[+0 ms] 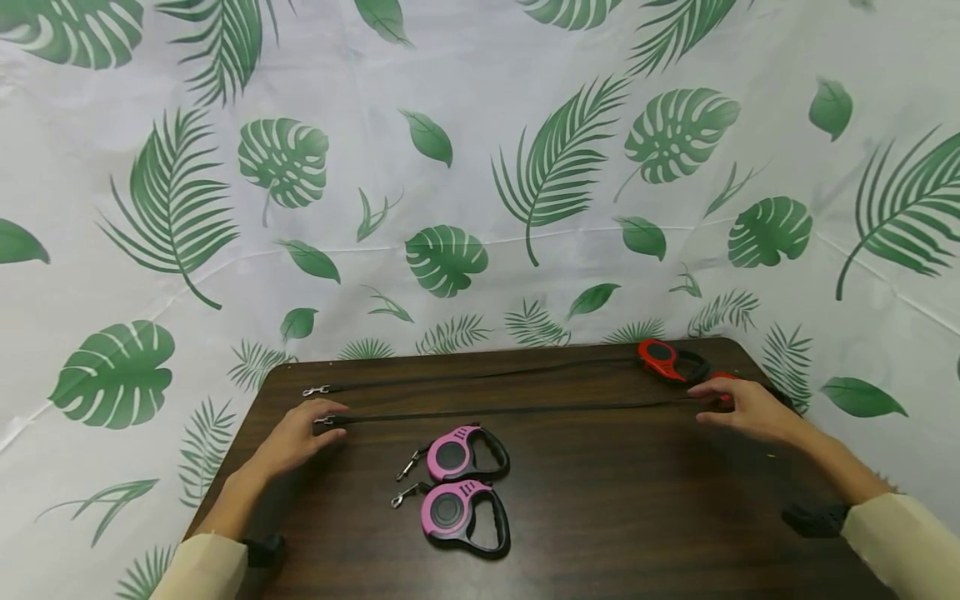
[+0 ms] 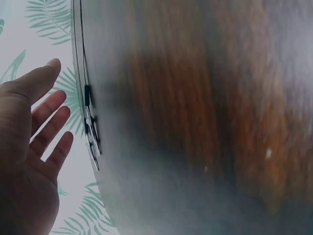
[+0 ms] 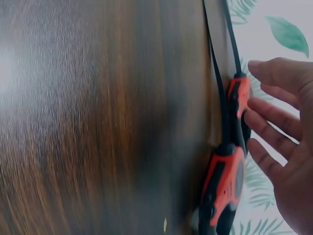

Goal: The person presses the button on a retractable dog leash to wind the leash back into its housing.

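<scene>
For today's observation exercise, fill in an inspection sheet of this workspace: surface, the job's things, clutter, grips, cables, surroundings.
Surface: dark wood table, bare in front.
Job's things: two red leashes at the far right, straps pulled out leftward; clips at the left ends.
Clutter: two pink leashes, retracted, near the middle.
Grips: left hand open at the nearer clip; right hand open at the nearer red leash.
Cables: nothing seen.
Surroundings: white leaf-print backdrop.
</scene>
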The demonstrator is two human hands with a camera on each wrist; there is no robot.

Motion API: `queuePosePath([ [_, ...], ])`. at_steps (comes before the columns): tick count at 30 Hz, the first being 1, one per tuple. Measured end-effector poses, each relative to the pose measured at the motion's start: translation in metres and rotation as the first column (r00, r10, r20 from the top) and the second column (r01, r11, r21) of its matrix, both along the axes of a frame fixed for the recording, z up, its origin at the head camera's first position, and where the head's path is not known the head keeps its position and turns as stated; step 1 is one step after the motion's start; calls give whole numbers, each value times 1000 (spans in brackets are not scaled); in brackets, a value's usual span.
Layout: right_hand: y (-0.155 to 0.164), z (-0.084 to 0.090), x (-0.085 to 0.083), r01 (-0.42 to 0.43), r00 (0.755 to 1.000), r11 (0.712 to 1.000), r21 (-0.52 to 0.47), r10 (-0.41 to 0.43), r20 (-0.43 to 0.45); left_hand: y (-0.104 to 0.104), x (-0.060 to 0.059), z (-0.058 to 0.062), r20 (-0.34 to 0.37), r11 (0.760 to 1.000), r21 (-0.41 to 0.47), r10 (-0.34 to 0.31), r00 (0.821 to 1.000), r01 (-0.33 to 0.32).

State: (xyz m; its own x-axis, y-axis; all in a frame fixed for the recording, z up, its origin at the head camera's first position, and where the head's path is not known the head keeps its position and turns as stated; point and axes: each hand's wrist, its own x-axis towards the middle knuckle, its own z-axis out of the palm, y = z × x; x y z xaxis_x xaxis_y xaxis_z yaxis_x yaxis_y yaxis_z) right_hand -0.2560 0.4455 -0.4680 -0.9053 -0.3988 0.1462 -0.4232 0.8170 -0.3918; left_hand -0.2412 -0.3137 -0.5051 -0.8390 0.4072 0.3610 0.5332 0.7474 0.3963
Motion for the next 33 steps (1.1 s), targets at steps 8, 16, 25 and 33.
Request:
queuePosePath([
  [8, 25, -3, 0, 13, 992, 1000, 15, -11, -130, -13, -4, 1, 4, 1000, -19, 5, 1000, -5],
  [16, 47, -3, 4, 43, 984, 998, 40, -35, -175, -18, -7, 1, 12, 1000, -12, -12, 1000, 12],
  [25, 60, -7, 7, 109, 987, 991, 74, -99, -127, -15, -11, -4, 56, 1000, -28, -3, 998, 5],
  [33, 74, -17, 8, 139, 983, 985, 105, -124, -138, -14, -18, -11, 51, 999, -47, -7, 999, 9],
])
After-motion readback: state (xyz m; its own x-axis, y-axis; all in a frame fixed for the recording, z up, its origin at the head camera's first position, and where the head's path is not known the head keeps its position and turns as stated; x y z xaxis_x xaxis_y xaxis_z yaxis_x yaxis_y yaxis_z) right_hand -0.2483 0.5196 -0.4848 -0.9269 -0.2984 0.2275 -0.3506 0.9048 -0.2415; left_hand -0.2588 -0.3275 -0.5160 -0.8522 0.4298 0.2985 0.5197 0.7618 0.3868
